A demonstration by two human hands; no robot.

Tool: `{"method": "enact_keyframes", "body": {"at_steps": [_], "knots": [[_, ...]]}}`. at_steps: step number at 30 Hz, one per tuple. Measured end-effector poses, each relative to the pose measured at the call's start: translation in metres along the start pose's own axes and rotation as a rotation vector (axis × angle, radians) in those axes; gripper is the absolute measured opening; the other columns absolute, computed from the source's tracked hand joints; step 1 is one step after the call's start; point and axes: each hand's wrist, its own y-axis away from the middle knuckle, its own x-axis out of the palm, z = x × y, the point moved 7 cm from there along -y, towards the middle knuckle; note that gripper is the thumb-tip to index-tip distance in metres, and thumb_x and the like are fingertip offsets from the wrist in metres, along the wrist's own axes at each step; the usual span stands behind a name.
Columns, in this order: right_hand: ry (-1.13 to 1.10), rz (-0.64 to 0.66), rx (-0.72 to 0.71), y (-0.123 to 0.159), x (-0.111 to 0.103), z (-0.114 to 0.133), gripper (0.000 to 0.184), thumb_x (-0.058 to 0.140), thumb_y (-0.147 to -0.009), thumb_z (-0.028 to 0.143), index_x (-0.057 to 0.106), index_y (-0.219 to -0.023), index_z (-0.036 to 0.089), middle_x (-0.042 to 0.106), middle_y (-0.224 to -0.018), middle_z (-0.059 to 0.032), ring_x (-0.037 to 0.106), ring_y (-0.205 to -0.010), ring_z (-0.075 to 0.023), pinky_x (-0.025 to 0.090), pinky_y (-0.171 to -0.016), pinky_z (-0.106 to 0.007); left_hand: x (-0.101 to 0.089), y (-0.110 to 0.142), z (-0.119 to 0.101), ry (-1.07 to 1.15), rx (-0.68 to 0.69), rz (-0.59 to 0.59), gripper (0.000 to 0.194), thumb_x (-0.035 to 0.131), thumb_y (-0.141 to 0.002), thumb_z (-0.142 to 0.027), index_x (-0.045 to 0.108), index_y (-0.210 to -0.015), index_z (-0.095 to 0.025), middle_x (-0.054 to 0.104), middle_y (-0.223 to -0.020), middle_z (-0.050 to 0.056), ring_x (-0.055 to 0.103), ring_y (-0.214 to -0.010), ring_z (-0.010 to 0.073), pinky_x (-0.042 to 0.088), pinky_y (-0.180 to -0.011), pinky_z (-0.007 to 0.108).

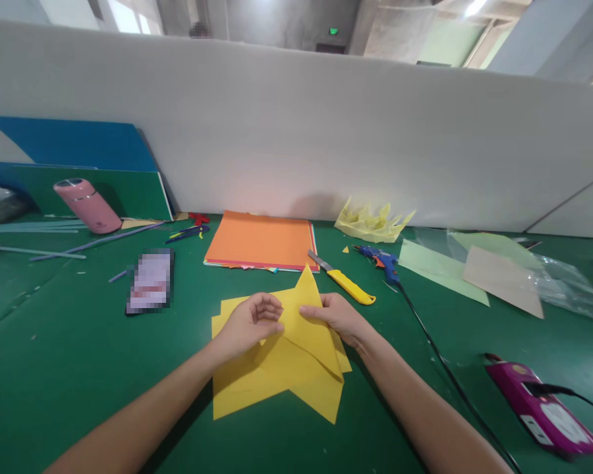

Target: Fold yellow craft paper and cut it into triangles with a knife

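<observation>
My right hand (343, 319) has its thumb laid on the face of a folded piece of yellow paper (301, 309), the fingers closed behind its edge so the sheet is pinched between them. My left hand (254, 322) is at the other side of that piece, fingers curled and partly open, the thumb a little apart from them; whether its tips actually grip the paper I can't quite make out.

The folded piece points away from me and sits over more yellow sheets (237, 388), in front of me on the green table (188, 395). Just beyond them, to the right, lies a yellow utility knife (348, 284) with its blade over the corner of a stack of orange paper (261, 240). Further right are a blue glue gun (383, 259) and, behind it by the white partition (277, 131), a pale yellow paper crown (370, 224). A phone (151, 282) lies to my left, and a pink bottle (89, 205) leans against a green board (133, 194).
</observation>
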Motion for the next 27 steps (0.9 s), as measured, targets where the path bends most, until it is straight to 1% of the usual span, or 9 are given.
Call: {"method": "enact_keyframes", "body": {"at_steps": [3,6,11,14,17,27], "knots": [[0.002,-0.013,-0.002,0.0005,-0.0005,0.0002,0.046,0.087,-0.043,0.043,0.071,-0.073,0.012,0.071,-0.067,-0.0061,0.065,-0.06,-0.0175,0.05,-0.065,-0.031,-0.0019,-0.0003,0.0007,-0.022,-0.002,-0.016,0.029,0.072,-0.059,-0.012,0.055,-0.081,-0.018,0.062,-0.08,0.001,0.06,-0.075,0.0151,0.047,-0.077,0.034],[-0.004,-0.035,-0.003,0.0013,-0.0012,0.001,0.046,0.088,-0.04,0.043,0.071,-0.07,0.012,0.071,-0.067,-0.0058,0.064,-0.058,-0.0166,0.049,-0.063,-0.03,-0.0038,-0.0005,0.0036,-0.033,-0.045,-0.033,0.028,0.072,-0.059,-0.012,0.055,-0.08,-0.018,0.062,-0.079,0.001,0.059,-0.072,0.0139,0.047,-0.075,0.033],[-0.014,-0.054,-0.01,0.001,-0.0022,0.0017,0.048,0.088,-0.038,0.043,0.071,-0.07,0.012,0.07,-0.063,-0.0053,0.064,-0.058,-0.0166,0.048,-0.061,-0.029,-0.0054,-0.0003,0.0064,-0.057,-0.078,-0.039,0.029,0.072,-0.059,-0.013,0.055,-0.081,-0.018,0.059,-0.074,-0.002,0.055,-0.064,0.0111,0.046,-0.068,0.03],[-0.018,-0.066,-0.016,-0.0005,-0.0044,0.001,0.047,0.088,-0.039,0.043,0.07,-0.07,0.012,0.071,-0.065,-0.0053,0.064,-0.058,-0.0166,0.048,-0.06,-0.029,-0.0054,0.0003,0.007,-0.075,-0.069,-0.027,0.03,0.072,-0.059,-0.017,0.054,-0.083,-0.019,0.057,-0.072,-0.003,0.053,-0.062,0.011,0.044,-0.061,0.028],[-0.017,-0.076,-0.024,-0.0018,-0.0066,0.0006,0.047,0.088,-0.04,0.043,0.07,-0.071,0.012,0.071,-0.066,-0.0054,0.064,-0.057,-0.0169,0.048,-0.06,-0.029,-0.0053,0.0008,0.0079,-0.091,-0.063,-0.018,0.033,0.073,-0.058,-0.019,0.053,-0.085,-0.019,0.056,-0.071,-0.003,0.053,-0.062,0.0114,0.043,-0.058,0.027],[0.0,-0.095,-0.036,-0.0024,-0.0083,0.0008,0.047,0.087,-0.04,0.044,0.07,-0.07,0.013,0.072,-0.068,-0.0059,0.064,-0.058,-0.0173,0.048,-0.06,-0.03,-0.0022,0.0005,0.0046,-0.083,-0.037,0.001,0.034,0.073,-0.056,-0.019,0.052,-0.083,-0.019,0.055,-0.07,-0.003,0.053,-0.063,0.0115,0.044,-0.064,0.029]]}}
